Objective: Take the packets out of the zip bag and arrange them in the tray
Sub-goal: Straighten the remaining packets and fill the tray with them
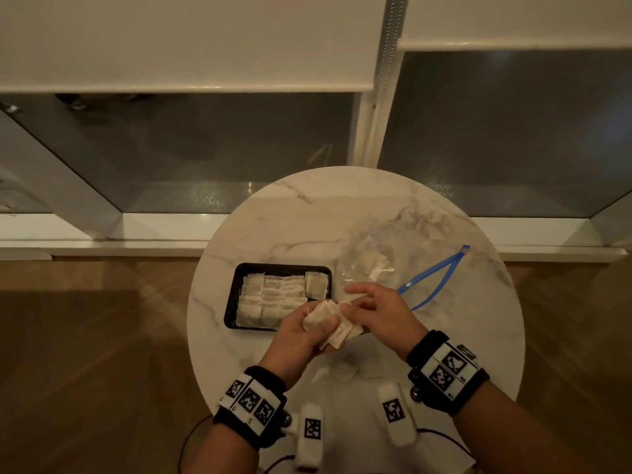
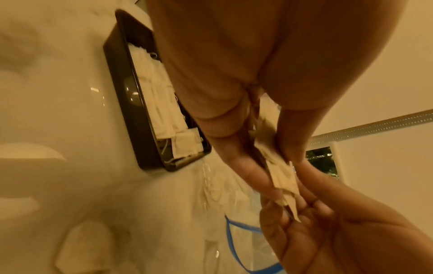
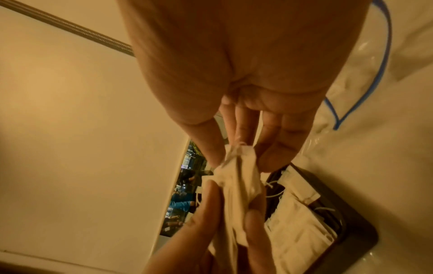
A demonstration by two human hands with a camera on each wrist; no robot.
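Above the round marble table [image 1: 273, 227] my left hand [image 1: 307, 326] grips a bunch of white packets [image 1: 333, 325], thumb on top. My right hand [image 1: 372, 309] pinches the upper edge of the same bunch [image 3: 236, 178] with thumb and fingertips. In the left wrist view the packets [image 2: 281, 176] stick out between my left fingers toward the right palm. The black tray [image 1: 232, 295] sits just left of the hands with several packets [image 1: 270, 299] laid in rows. The clear zip bag [image 1: 393, 248] with a blue zip strip [image 1: 434, 275] lies open behind my right hand, a few packets [image 1: 371, 265] still inside.
A window ledge and dark glass panes run behind the table [image 1: 171, 230]. Wood floor lies to either side [image 1: 85, 336]. The tray [image 3: 351, 228] fills the lower right of the right wrist view, with the bag [image 3: 365, 74] above it.
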